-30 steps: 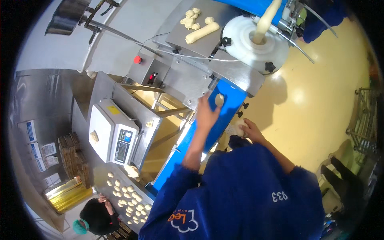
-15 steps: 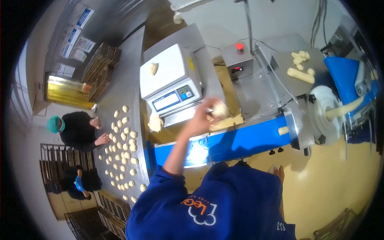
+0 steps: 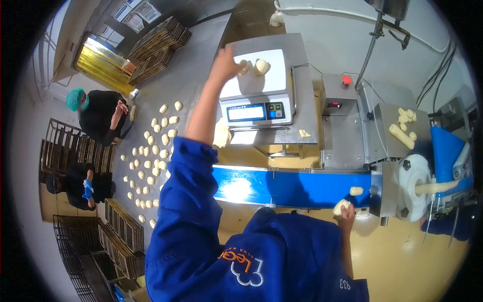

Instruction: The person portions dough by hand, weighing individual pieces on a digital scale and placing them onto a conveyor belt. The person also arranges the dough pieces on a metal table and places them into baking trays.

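Observation:
My left hand (image 3: 225, 64) is over the left side of the white weighing scale (image 3: 236, 90), fingers apart. A blurred dough piece (image 3: 244, 68) is by its fingertips; contact is hard to make out. Right of that, a round dough ball (image 3: 261, 66) sits on the scale's plate. Low at the right, my right hand (image 3: 346, 212) grips a dough piece (image 3: 340, 207) beside the near edge of the blue conveyor belt (image 3: 322, 187). A short dough piece (image 3: 356, 191) lies on the belt near the machine's outlet.
Many dough pieces cover the steel table (image 3: 201, 75) at left, where a co-worker (image 3: 98, 113) in a green cap stands. A dough lump (image 3: 222, 133) lies below the scale. At right stand the white-drummed dough machine (image 3: 411, 187) and a control box with a red button (image 3: 346, 80).
My left hand has moved from above the belt up to the scale, taking a dough piece there. My right hand, with its dough, has come further into view. The view has shifted.

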A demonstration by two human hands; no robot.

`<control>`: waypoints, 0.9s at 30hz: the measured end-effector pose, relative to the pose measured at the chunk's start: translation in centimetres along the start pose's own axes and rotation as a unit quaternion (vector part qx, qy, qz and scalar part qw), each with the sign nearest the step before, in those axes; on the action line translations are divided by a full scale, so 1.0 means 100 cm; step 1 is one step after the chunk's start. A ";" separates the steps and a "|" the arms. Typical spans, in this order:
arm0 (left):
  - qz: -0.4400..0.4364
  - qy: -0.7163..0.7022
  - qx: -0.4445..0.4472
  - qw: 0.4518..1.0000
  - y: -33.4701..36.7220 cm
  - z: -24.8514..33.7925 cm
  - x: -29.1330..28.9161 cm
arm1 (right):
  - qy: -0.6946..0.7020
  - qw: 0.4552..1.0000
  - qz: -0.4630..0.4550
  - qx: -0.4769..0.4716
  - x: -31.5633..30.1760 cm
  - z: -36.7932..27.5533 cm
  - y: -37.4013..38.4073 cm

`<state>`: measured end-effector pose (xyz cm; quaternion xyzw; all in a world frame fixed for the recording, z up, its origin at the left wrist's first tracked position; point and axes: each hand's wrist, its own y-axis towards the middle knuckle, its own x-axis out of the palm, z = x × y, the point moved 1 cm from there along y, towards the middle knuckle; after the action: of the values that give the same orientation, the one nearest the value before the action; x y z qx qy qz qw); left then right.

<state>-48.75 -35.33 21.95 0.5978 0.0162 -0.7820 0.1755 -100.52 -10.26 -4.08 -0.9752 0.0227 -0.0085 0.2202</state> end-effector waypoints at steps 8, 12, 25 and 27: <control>-0.054 -0.128 -0.069 0.988 -0.011 -0.014 0.013 | -0.449 0.721 -0.023 -0.528 0.023 0.065 0.006; 0.027 -0.684 -0.089 0.724 -0.062 -0.101 -0.008 | -0.165 0.955 -0.134 -0.208 0.074 0.047 0.009; 0.383 -0.774 -0.374 0.338 -0.560 -0.345 -0.028 | 0.062 0.928 -0.270 0.249 0.362 -0.001 -0.046; 0.438 -0.730 -0.415 0.322 -0.593 -0.352 -0.033 | -0.007 0.887 -0.378 0.265 0.436 -0.003 -0.060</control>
<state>-32.72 29.42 4.08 -0.4439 -0.0605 -0.6047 0.6586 -56.70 -7.02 -0.97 -0.8153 -0.3522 -0.0900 0.4508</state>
